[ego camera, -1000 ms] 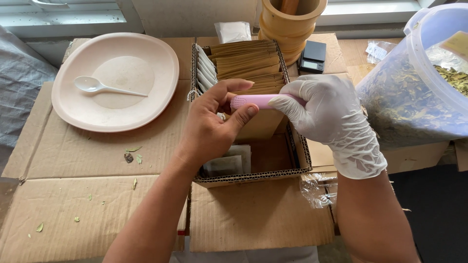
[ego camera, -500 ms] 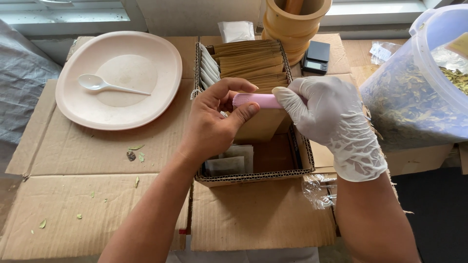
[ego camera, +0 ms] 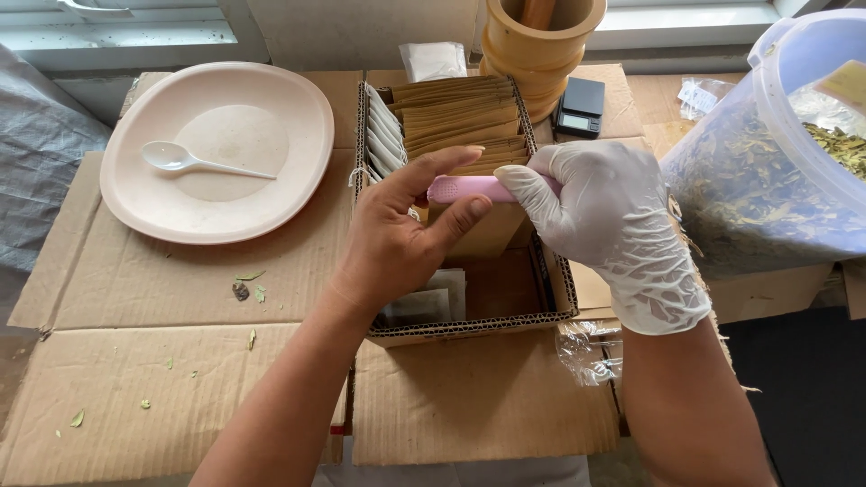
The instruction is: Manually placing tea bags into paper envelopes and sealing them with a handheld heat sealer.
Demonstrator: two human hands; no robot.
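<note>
Over box: both hands met above the cardboard box (ego camera: 469,329) of brown sachets (ego camera: 456,113).
Left hand (ego camera: 397,243): bare, grip pinched on pink sealer (ego camera: 465,188).
Right hand (ego camera: 604,225): gloved, grip wrapped round its other end.
Tip: best kept level, squeezed evenly.

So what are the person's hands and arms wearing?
The right hand wears a thin, wrinkly white glove that stops at the wrist. The left hand is bare, with no glove. Both forearms are bare too: no sleeves, watch or bracelets show.
</note>
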